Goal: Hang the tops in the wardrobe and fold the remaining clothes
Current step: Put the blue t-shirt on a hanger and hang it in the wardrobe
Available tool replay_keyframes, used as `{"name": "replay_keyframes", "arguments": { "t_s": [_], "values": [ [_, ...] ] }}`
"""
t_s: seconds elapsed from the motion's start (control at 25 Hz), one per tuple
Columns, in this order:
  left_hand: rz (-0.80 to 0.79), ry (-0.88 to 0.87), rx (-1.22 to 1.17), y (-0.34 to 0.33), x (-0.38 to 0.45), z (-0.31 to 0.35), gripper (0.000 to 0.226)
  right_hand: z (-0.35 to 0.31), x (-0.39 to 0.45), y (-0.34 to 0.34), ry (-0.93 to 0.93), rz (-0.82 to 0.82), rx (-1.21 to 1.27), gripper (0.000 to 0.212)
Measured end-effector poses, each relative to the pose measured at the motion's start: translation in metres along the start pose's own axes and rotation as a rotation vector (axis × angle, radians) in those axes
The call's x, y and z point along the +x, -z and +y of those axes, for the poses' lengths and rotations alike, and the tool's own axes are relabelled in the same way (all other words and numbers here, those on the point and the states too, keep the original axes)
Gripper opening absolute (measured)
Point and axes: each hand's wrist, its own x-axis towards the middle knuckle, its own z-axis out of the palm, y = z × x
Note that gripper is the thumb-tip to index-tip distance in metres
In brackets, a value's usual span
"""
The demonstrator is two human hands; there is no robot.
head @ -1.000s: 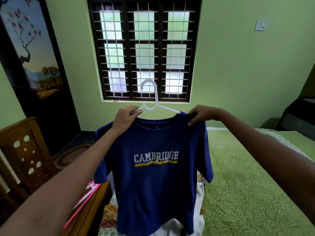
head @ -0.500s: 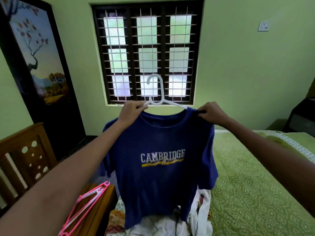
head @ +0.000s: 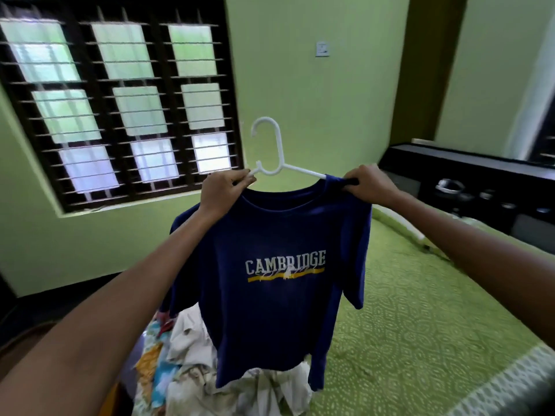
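Two hands holding up a navy T-shirt [head: 279, 265] (printed CAMBRIDGE) on a white hanger [head: 271, 159], left hand [head: 222, 192] fingers gripping one shoulder, right hand [head: 368, 184] pinching the other, above a green bed [head: 420, 325]

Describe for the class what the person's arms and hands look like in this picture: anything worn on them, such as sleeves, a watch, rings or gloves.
Both forearms are bare for as far as the picture shows them; no sleeve, cuff or glove is in view. The left hand and the right hand are bare too, with no watch, bracelet or ring visible on the sides that face the camera.
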Motion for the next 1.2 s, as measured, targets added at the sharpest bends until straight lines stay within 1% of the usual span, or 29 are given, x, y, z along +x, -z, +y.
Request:
{"name": "replay_keyframes", "arguments": {
  "t_s": [0.04,0.12,0.16,0.32,0.4,0.52,0.72,0.88,1.0,1.12,1.2],
  "values": [
    [-0.023,-0.017,-0.049,-0.026,0.009,0.018,0.022,0.023,-0.016,0.016,-0.056,0.010,-0.033,0.018],
    [-0.043,-0.007,-0.118,-0.052,0.010,0.037,0.021,0.048,-0.031,0.025,-0.089,0.035,-0.031,0.016],
    [-0.046,0.000,-0.193,-0.078,0.015,0.054,0.021,0.067,-0.045,0.037,-0.131,0.045,-0.066,0.015],
    [-0.133,0.116,-0.352,-0.160,0.027,0.127,0.019,0.136,-0.096,0.080,-0.243,0.095,-0.142,0.016],
    [-0.177,0.126,-0.416,-0.195,0.034,0.163,0.021,0.166,-0.120,0.102,-0.278,0.120,-0.170,0.019],
    [-0.205,0.083,-0.508,-0.240,0.044,0.217,0.023,0.211,-0.153,0.139,-0.320,0.180,-0.167,0.021],
    [-0.222,-0.090,-0.632,-0.310,0.061,0.314,0.019,0.279,-0.205,0.190,-0.433,0.215,-0.171,0.023],
    [-0.304,-0.163,-0.740,-0.371,0.073,0.380,0.018,0.334,-0.245,0.215,-0.551,0.268,-0.186,0.021],
    [-0.381,-0.239,-0.816,-0.414,0.081,0.437,0.013,0.377,-0.276,0.234,-0.642,0.351,-0.189,0.020],
    [-0.455,-0.303,-0.868,-0.462,0.084,0.494,0.007,0.423,-0.309,0.251,-0.729,0.424,-0.171,0.013],
    [-0.491,-0.333,-0.912,-0.498,0.088,0.534,0.008,0.453,-0.329,0.265,-0.786,0.474,-0.179,0.009]
  ]
}}
